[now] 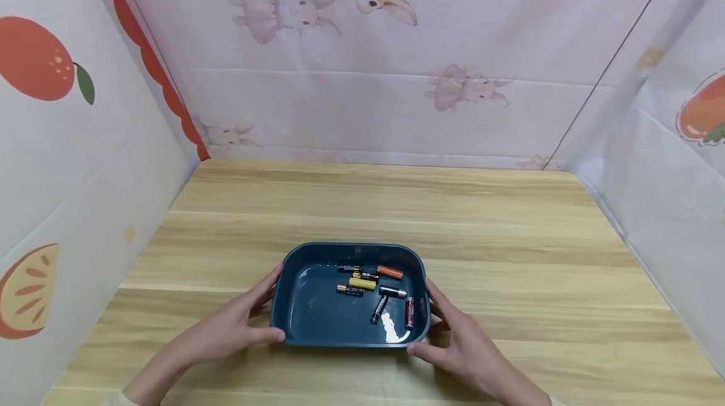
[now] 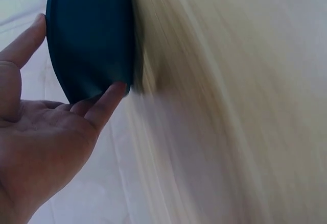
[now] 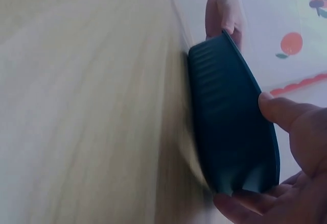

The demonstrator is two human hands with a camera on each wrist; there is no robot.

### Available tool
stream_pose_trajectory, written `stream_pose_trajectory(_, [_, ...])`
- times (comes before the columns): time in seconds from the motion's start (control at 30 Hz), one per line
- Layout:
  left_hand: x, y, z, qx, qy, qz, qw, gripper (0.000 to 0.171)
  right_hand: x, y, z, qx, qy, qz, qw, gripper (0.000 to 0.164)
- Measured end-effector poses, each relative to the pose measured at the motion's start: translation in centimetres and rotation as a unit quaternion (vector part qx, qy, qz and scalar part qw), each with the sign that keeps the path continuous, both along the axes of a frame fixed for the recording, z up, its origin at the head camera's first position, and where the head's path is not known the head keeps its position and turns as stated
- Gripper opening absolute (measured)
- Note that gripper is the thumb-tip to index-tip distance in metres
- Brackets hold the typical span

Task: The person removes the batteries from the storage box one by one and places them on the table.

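Wood-grain counter (image 1: 510,223) spreads beneath; fingers of the left hand (image 1: 232,325) and right hand (image 1: 469,344) hold opposite ends of a blue tray (image 1: 317,318), perhaps slightly lifted. Batteries (image 1: 362,283) lie loose inside, nearer the right hand's fingers: apparently already gathered, not arranged, the tray not yet released.

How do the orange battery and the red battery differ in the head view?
The orange battery lies near the far wall of the blue tray; the red battery lies near its right wall. The orange one runs roughly across the tray, the red one roughly front to back. Both lie on their sides.
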State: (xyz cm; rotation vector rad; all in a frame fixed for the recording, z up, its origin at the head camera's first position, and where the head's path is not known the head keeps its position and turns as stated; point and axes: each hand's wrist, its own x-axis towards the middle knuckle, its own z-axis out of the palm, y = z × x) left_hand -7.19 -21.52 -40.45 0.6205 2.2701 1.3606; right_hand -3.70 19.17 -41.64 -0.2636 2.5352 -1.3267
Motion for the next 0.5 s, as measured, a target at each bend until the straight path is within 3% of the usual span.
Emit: stream_pose_trajectory(0.5, [0.8,-1.4,-0.1,-0.004,-0.013,0.012,0.9998,0.101,0.2,-1.0,0.3,0.022,-0.006,0.020,1.000,0.107])
